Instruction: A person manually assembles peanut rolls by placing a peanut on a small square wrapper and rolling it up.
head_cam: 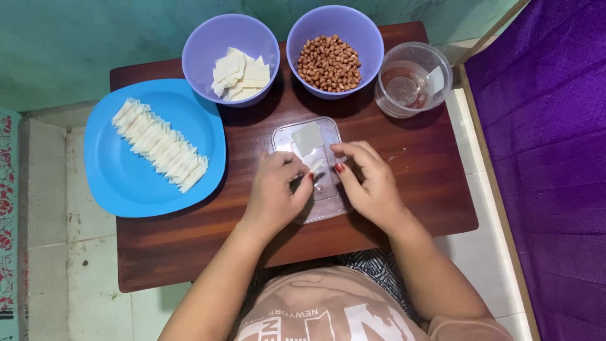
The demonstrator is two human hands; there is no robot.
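Wrapper in hand: the small pale dough piece (317,167) sits at the centre of the frame, on the clear plastic board (309,218), pinched between your two hands.
Left grip: your left hand (274,189) has thumb and forefinger pressed together on the piece's left edge.
Right grip: your right hand (369,180) pinches the right edge with its fingertips; the other fingers curl loosely above.
Doing it well: I judge this a folding or sealing step, so keep both pinches low against the board, press evenly along the edge, and don't tug the thin sheet apart.
Spare sheet: a flat square wrapper (307,137) lies just above your fingers on the same board; keep it clear of them.
Further out: peanuts in the purple bowl (329,63) at upper centre, cut wrappers in the second purple bowl (240,74) to its left, a clear water cup (411,82) at upper right.
Finished row: folded pieces (161,145) line the blue plate (126,183) at left on the wooden tabletop (429,183).
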